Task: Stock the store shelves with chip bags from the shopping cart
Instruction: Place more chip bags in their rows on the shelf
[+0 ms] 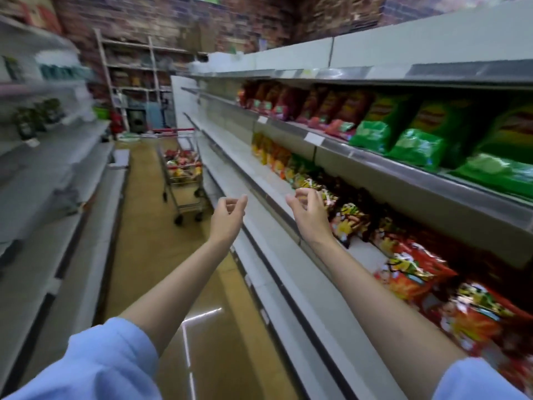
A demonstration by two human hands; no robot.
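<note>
1. Left shelving (72,157): grey, blurred, a few dark items on it.
2. Shopping cart (184,174): stands down the aisle, well ahead of both hands, with chip bags (180,166) inside.
3. Left hand (227,215): raised, fingers loosely curled, holding nothing.
4. Right hand (308,212): raised, fingers loosely curled, empty, just in front of the shelved bags (415,267).
5. Right shelves (375,160): red and green bags (418,145) on the upper tier, orange and red below.

**Aisle layout**

Shelves (288,197) run along the right, chip bags (403,131) on the upper level and more bags (409,267) on the level below — the lower levels bare. The cart (184,174) stands ahead down the aisle, just beside these shelves (bags inside). Both hands (227,215) reach forward, nearer than the cart. Another shelf unit (57,174) lines the left.
</note>
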